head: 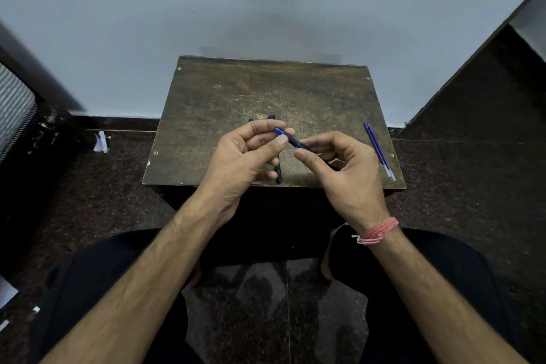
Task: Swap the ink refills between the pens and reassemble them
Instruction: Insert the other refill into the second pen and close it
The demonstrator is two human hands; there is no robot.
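Both hands hold one dark pen [293, 142] above the small brown table [266, 91]. My left hand [245, 156] pinches its blue tip end [279, 130] between thumb and fingers. My right hand [342, 168] grips the black barrel, whose rear part is hidden in the palm. Two more dark pens lie on the table under my left hand, one showing at the near edge [278, 173], their far ends [270, 117] peeking out above the fingers. Two blue ink refills [379, 151] lie side by side near the table's right edge.
The table stands against a pale wall [266, 9] on a dark speckled floor [88, 186]. A dark cabinet [487, 83] rises at the right, dark furniture at the left. A scrap of white paper [102, 142] lies on the floor to the left. My knees sit below the table.
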